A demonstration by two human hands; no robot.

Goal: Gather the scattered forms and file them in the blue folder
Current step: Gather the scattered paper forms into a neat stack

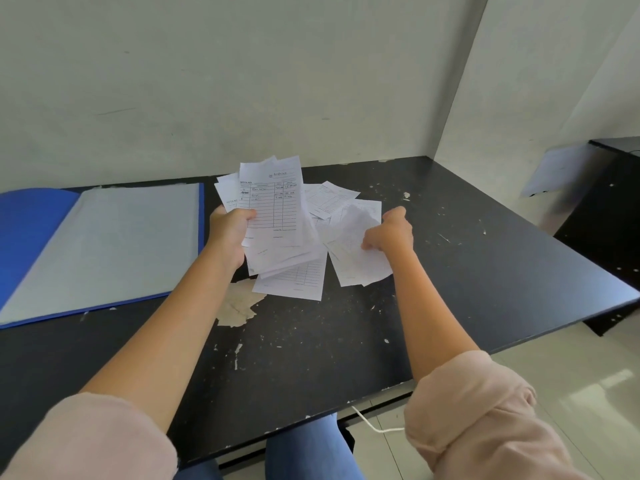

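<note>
Black, chipped laminate — the desk (311, 358) runs away from the person. Both forearms reach to twelve o'clock. The left hand (230, 233) grips a fanned sheaf of forms (273, 209), tipped up, long axis toward twelve. The right hand (389, 233) pinches a crumpled sheet (360, 261) — lifted or sliding, I cannot tell. Loose forms (294, 278) lie between the hands. The open blue folder (31, 216) waits at nine o'clock, nearer the left hand.

Plain office corner, chipped black desk (311, 341), bare pale walls (207, 81), tiled floor (571, 368)
</note>
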